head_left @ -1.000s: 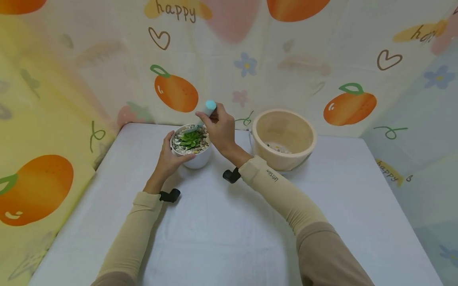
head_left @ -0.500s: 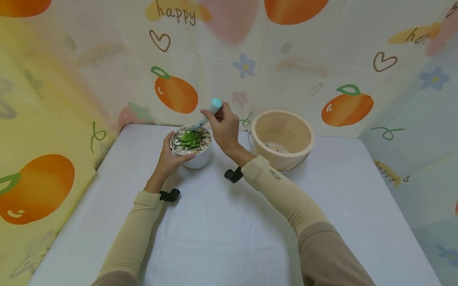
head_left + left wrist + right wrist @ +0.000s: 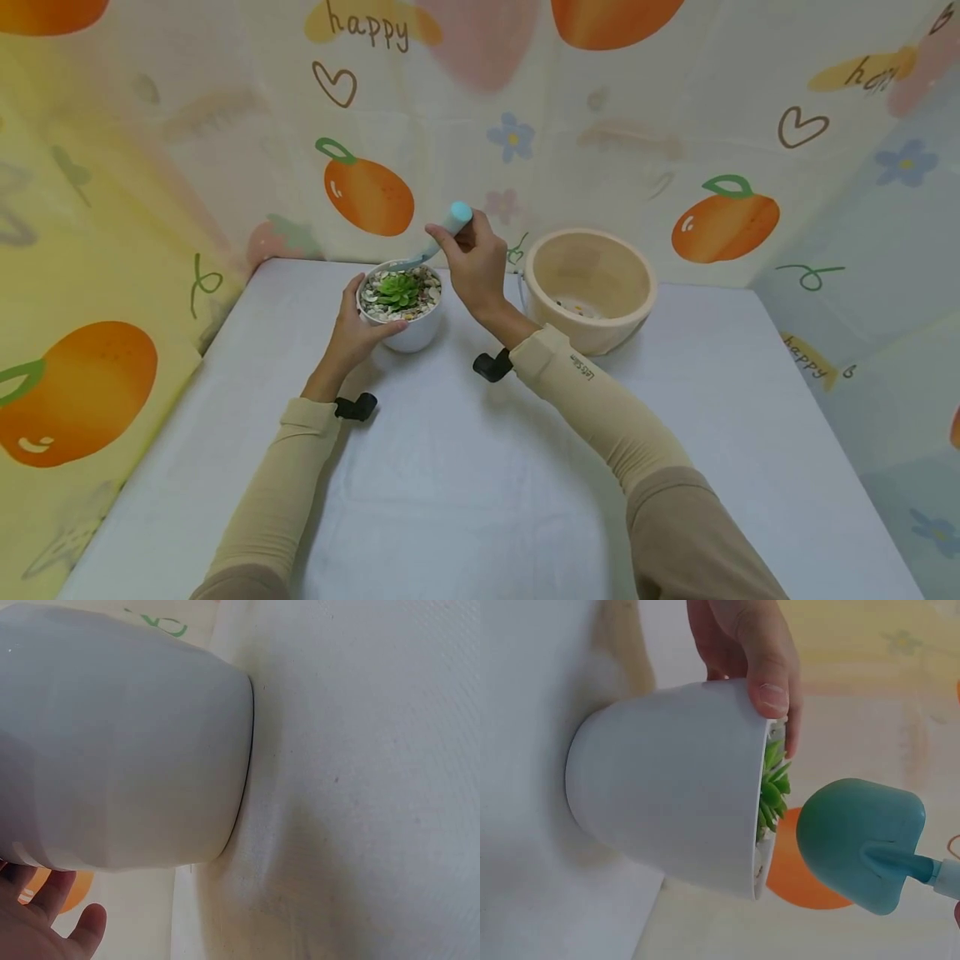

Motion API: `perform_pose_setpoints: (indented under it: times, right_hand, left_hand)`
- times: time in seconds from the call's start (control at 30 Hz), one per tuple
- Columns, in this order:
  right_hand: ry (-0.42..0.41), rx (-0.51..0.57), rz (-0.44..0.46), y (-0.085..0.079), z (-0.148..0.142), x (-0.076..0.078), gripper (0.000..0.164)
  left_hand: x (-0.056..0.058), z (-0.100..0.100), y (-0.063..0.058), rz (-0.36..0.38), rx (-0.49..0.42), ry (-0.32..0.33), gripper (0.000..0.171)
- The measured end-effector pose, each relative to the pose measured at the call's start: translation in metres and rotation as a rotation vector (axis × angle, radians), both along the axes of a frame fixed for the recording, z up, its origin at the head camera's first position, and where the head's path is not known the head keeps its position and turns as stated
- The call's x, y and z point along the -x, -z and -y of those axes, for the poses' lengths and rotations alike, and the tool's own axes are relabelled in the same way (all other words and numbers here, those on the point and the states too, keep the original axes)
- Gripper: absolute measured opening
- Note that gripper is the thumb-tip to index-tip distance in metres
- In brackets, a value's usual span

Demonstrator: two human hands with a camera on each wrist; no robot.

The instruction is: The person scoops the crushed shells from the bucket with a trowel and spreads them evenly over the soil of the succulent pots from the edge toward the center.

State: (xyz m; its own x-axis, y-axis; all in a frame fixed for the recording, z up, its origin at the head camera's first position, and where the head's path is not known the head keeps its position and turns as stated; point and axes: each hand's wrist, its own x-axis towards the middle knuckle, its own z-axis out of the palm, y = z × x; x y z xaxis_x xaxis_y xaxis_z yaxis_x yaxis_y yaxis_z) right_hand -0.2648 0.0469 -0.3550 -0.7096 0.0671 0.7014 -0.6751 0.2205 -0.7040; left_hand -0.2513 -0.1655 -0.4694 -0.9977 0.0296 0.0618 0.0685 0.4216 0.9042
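Observation:
A white flower pot (image 3: 414, 336) stands upright on the white-covered table, filled with pebbles (image 3: 378, 312) around a green succulent (image 3: 399, 292). My left hand (image 3: 354, 329) grips the pot, thumb on the near rim and fingers along the left side. In the right wrist view, the left thumb (image 3: 771, 679) lies over the rim. My right hand (image 3: 477, 268) holds a small blue trowel (image 3: 454, 222) by its handle. Its teal blade (image 3: 859, 840) hangs above the pot, apart from the succulent. The pot's white wall (image 3: 142, 742) fills much of the left wrist view.
A large beige pot (image 3: 592, 335) stands right of the right hand, with a few pebbles (image 3: 577, 308) at its bottom. Behind the table (image 3: 450, 500) hangs a patterned cloth (image 3: 465, 125) with oranges and flowers. Each wrist wears a black camera mount (image 3: 492, 365).
My right hand has moved right and slightly up with the trowel, drawing the blade off the pebbles beside the succulent to the pot's back rim. My left hand stays on the pot.

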Motion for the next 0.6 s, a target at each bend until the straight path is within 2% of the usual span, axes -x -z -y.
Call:
perform_pose_setpoints:
  times: [0.6]
  right_hand:
    - [0.006,0.092,0.105,0.002,-0.014,-0.003,0.034]
  left_hand:
    - [0.002,0.0,-0.003,0.025,-0.031,0.0,0.116]
